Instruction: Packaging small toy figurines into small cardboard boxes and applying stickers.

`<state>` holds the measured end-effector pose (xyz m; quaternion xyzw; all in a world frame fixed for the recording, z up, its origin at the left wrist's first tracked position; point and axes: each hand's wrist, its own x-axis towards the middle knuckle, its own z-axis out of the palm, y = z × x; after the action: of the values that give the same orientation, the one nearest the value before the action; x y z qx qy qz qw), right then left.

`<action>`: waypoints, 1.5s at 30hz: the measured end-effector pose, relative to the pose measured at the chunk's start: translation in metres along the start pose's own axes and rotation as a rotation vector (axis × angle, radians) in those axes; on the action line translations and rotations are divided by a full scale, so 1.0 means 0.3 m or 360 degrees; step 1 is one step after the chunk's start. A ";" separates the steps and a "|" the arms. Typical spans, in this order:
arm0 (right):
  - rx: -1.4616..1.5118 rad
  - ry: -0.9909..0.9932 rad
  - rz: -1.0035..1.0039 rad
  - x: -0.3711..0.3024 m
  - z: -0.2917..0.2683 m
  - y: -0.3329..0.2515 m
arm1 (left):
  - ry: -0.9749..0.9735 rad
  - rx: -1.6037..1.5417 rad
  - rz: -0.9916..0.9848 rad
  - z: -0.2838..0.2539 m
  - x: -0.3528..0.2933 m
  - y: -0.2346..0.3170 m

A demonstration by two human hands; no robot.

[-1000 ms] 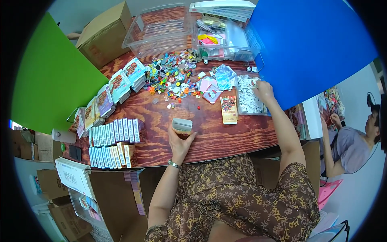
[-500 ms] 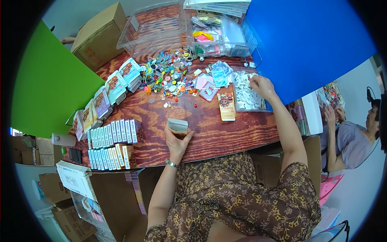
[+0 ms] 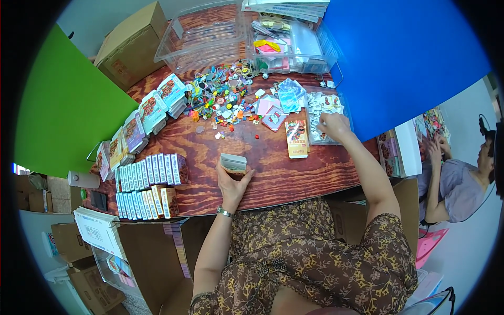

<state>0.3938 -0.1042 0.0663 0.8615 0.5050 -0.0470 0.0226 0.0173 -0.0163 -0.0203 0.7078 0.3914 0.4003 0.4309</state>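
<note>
My left hand [image 3: 232,185] grips a small open carton [image 3: 233,163] near the table's front edge, its open end facing up. At the right, my right hand [image 3: 335,127] is over a clear tray [image 3: 320,142] filled with small white printed pieces [image 3: 321,102]. Its fingers are bent together at the tray's left side, and I cannot make out what is between them. A flat yellow-orange carton [image 3: 296,144] lies just left of this tray. Behind it are small packets, a blue shiny one [image 3: 290,98] and a pink-edged card [image 3: 274,118].
Colourful small trinkets [image 3: 223,97] are heaped mid-table. Upright filled cartons [image 3: 147,176] stand in rows at left, with stacked flat cartons [image 3: 153,112] behind. Clear bins [image 3: 199,44] stand at the back. Green [image 3: 73,105] and blue panels [image 3: 404,52] flank the table. Another person [image 3: 457,178] sits at right.
My right hand has moved toward me and slightly left over the tray, uncovering more white pieces behind it. My left hand still holds the carton in about the same place.
</note>
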 end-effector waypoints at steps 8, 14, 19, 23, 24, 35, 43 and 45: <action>0.0154 0.0074 -0.0065 -0.005 -0.045 0.045 | 0.0017 0.0093 0.0026 -0.004 -0.004 0.010; 0.0619 -0.0060 -0.0030 -0.003 -0.172 0.052 | 0.0021 0.0100 0.0012 -0.014 0.014 0.073; 0.1705 -0.0278 -0.0473 -0.009 -0.206 -0.074 | 0.0093 0.0261 0.0149 0.030 0.033 0.117; 0.1608 -0.0407 -0.0693 -0.053 -0.284 -0.293 | 0.0028 0.0341 0.0173 0.071 0.046 0.147; 0.1613 -0.0431 -0.0723 -0.053 -0.281 -0.333 | 0.0054 0.0362 0.0154 0.077 0.048 0.154; 0.1147 -0.0306 -0.1031 -0.058 -0.226 -0.526 | 0.0095 0.0445 0.0264 0.065 0.041 0.159; 0.0885 0.0092 -0.1005 -0.088 -0.215 -0.548 | 0.0039 0.0529 0.0326 0.053 0.034 0.167; 0.0918 0.0045 -0.0978 -0.084 -0.209 -0.547 | 0.0061 0.0583 0.0353 0.051 0.033 0.163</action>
<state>0.2421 -0.0405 0.1327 0.6426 0.7048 -0.1791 -0.2415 0.0450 -0.0278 0.0225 0.8052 0.3856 0.3807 0.2408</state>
